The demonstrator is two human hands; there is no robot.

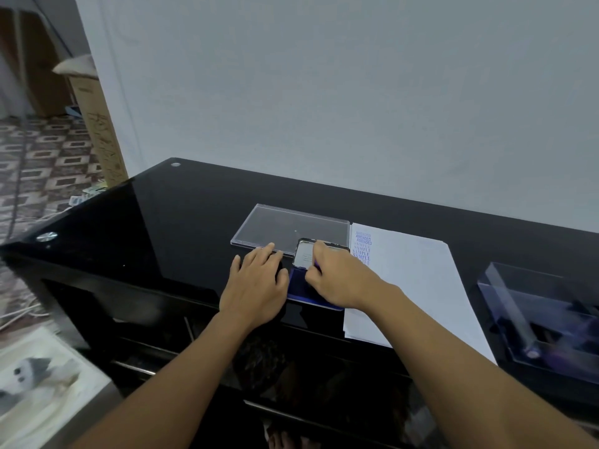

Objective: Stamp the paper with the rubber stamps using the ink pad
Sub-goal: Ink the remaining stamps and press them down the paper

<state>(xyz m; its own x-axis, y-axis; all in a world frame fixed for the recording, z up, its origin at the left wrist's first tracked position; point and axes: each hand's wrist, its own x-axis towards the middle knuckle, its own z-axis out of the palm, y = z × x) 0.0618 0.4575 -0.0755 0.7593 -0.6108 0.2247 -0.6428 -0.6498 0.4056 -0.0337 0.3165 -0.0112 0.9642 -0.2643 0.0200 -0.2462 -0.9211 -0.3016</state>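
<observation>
Head view. Right hand (337,280), fingers curled and pinching a small purple rubber stamp (316,265), holds it down on the blue rectangular ink pad (299,290); the stamp is mostly hidden, so its long axis cannot be told. The pad's shiny metal lid (303,252) stands open on the far side. Left hand (256,286) rests flat on the glossy black surface (162,222) just left of the pad, fingers straight and slightly spread, holding nothing. The white paper sheet (415,273) lies directly right of the pad, edges touching or nearly so; the right hand is nearer to it. A column of blue imprints (363,246) fills the sheet's far-left margin; unprinted room opens rightward and nearward. The likely next move is a short lift and carry rightward. A clear flat plastic cover (285,226) lies beyond the pad; a clear plastic box (544,319) stands well right of the sheet.
</observation>
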